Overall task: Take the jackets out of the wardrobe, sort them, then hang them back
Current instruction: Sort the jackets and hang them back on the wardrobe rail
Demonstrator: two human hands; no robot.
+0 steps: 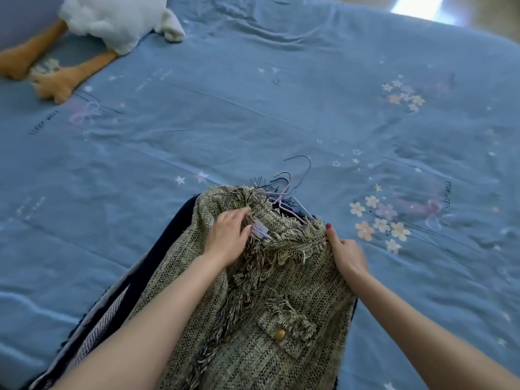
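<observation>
An olive-green tweed jacket (pixel 295 299) with fringed edges and a gold button lies on top of a pile at the near edge of the bed. Under it show a navy jacket (pixel 185 212) and a striped grey one (pixel 104 325). Thin wire hangers (pixel 292 190), pink and blue, stick out past the collars. My left hand (pixel 228 235) reaches into the green jacket's collar by the label, fingers curled on the fabric. My right hand (pixel 347 256) pinches the jacket's right shoulder edge.
A blue bedsheet (pixel 253 114) with star and flower prints covers the bed. A white plush goose (pixel 112 18) with orange feet lies at the far left corner. Bright floor shows beyond the bed at the top right.
</observation>
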